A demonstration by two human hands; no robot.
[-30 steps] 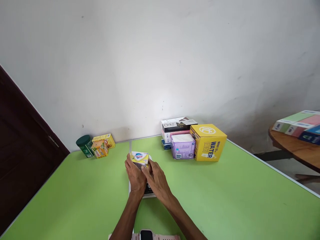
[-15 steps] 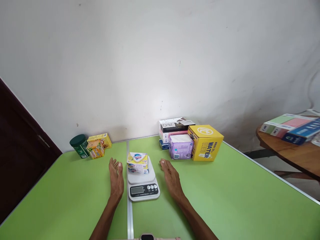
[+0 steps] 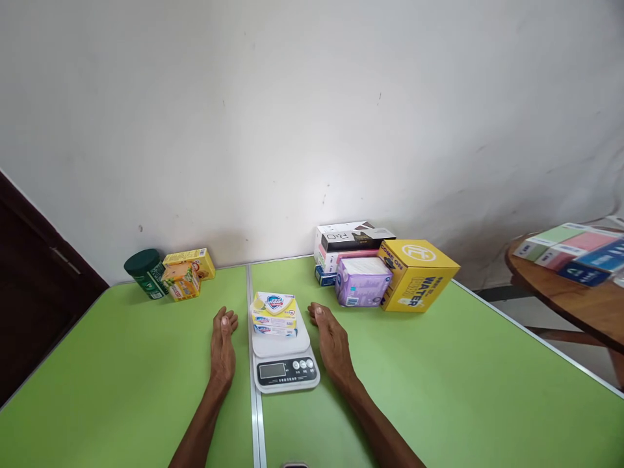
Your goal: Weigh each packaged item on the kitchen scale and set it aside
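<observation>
A white kitchen scale (image 3: 281, 350) lies on the green table, its dark panel with a display and several buttons facing me. On its platform rest two stacked soap boxes; the upper soap box (image 3: 273, 304) is yellow and white, the lower soap box (image 3: 275, 331) mostly white. To the left of the scale, my left hand (image 3: 223, 344) is on edge with its fingers slightly curled and nothing in it. My right hand (image 3: 332, 339) is at the scale's right side, fingers extended, also holding nothing. Neither hand touches the boxes.
At the back left stand a dark green canister (image 3: 146, 273), an orange packet (image 3: 182, 282) and a yellow box (image 3: 202, 262). Back right holds a large yellow box (image 3: 417, 275), a purple tissue pack (image 3: 364, 282) and stacked boxes (image 3: 358, 235). A wooden side table (image 3: 546, 294) bears more boxes.
Both hands have let go of the soap boxes and moved apart to either side of the scale, uncovering its panel. The boxes now rest on the platform. The view has shifted slightly.
</observation>
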